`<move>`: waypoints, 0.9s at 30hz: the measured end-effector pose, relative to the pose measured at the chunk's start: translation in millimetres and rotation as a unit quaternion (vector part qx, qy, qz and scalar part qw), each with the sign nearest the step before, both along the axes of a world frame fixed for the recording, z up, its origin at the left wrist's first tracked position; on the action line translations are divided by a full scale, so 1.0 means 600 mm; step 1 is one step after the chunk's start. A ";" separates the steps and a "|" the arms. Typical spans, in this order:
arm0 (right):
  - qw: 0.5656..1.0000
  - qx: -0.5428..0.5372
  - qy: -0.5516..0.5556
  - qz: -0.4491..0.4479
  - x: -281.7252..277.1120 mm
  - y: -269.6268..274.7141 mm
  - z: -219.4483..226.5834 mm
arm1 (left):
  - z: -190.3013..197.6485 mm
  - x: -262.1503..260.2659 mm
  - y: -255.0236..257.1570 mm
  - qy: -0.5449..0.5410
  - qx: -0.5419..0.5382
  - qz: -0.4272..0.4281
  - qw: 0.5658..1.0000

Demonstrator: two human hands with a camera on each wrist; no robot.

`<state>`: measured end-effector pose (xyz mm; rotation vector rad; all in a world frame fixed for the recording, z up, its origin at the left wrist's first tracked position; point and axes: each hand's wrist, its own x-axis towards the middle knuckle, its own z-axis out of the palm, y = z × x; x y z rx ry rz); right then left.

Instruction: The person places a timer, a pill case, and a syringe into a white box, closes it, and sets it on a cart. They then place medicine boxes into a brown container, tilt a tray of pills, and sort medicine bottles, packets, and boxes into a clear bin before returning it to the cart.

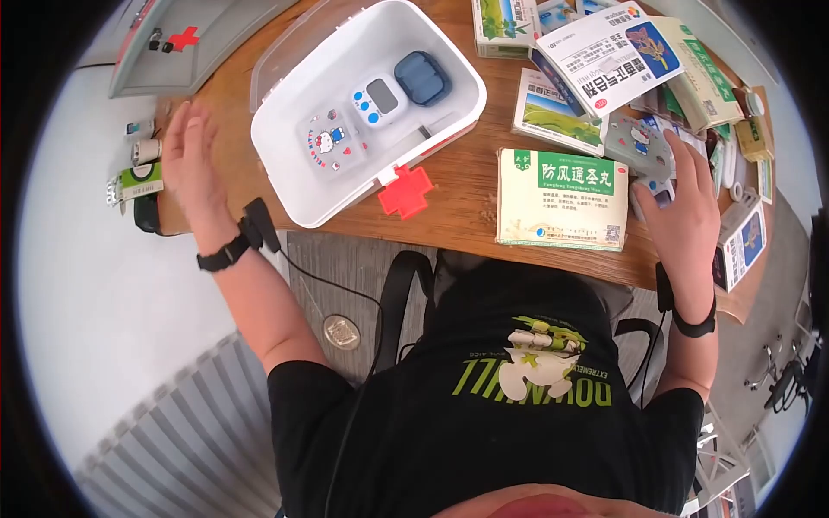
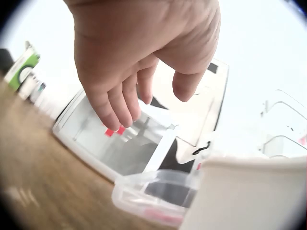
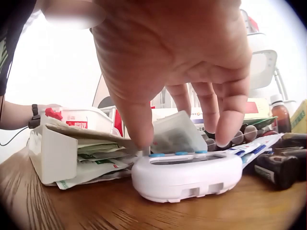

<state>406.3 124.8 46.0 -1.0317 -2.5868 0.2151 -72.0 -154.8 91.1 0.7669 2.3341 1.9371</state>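
Observation:
My right hand [image 1: 686, 207] reaches down over a pill box with a cartoon cat on its lid [image 1: 637, 138], which lies on the table at the right. In the right wrist view this pill box [image 3: 187, 179] shows its white end, blue buttons and a small screen. The thumb is right at one corner, and the fingertips come down over the other side with a gap between. My left hand [image 1: 188, 155] is raised with loosely extended fingers left of a white medicine chest [image 1: 289, 194], holding nothing. Inside the chest lie a similar pill box [image 1: 332, 142] and a dark blue case [image 1: 423, 78].
A green and white medicine carton [image 1: 561, 203] lies at the front edge. Behind it several cartons are piled, including a large white one [image 1: 604, 56]. A brown bottle [image 3: 280, 112] stands at the right. The chest's red cross latch [image 1: 406, 192] hangs toward me.

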 end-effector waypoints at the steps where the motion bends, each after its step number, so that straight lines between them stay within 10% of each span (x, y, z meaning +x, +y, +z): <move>1: 1.000 -0.008 0.003 0.000 0.004 0.000 -0.001 | 0.030 0.031 0.003 0.032 -0.020 -0.022 0.999; 5: 0.999 -0.032 0.034 -0.020 0.016 -0.001 0.008 | 0.116 0.155 0.031 0.149 -0.247 -0.150 0.946; 11: 0.978 -0.055 0.197 -0.037 0.046 0.002 -0.004 | 0.131 0.210 0.119 0.257 -0.509 -0.420 0.706; 17: 0.924 -0.180 0.332 0.059 0.084 0.016 -0.013 | 0.066 0.189 0.165 0.249 -0.657 -0.420 0.574; 27: 0.883 -0.250 0.397 0.028 0.089 0.037 -0.011 | 0.042 0.165 0.168 0.230 -0.604 -0.429 0.631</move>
